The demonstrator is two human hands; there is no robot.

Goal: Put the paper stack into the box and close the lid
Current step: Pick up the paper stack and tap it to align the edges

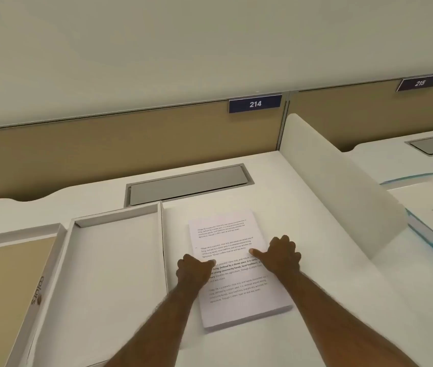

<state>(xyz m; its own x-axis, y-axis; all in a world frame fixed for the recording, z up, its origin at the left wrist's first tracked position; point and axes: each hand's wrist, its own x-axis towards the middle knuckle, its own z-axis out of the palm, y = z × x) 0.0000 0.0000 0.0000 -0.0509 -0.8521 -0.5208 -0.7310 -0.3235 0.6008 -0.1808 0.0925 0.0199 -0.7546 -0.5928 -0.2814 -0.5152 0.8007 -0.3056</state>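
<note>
A thick white paper stack [232, 282] with printed text lies flat on the desk, right of centre. My left hand [192, 271] grips its left edge, thumb on the top sheet. My right hand [281, 254] grips its right edge, thumb also resting on top. Left of the stack stands the open white box [114, 260], shallow and empty inside, its right wall close to the stack. Further left lies the lid [8, 274], upside down, with a tan inner face and a printed logo on its side wall.
A grey cable flap [187, 184] sits in the desk behind the box. A white divider panel [342, 186] rises on the right. Beyond it lie a blue and white folder [427, 234] and a neighbouring desk. A tan partition with signs 214 and 215 runs along the back.
</note>
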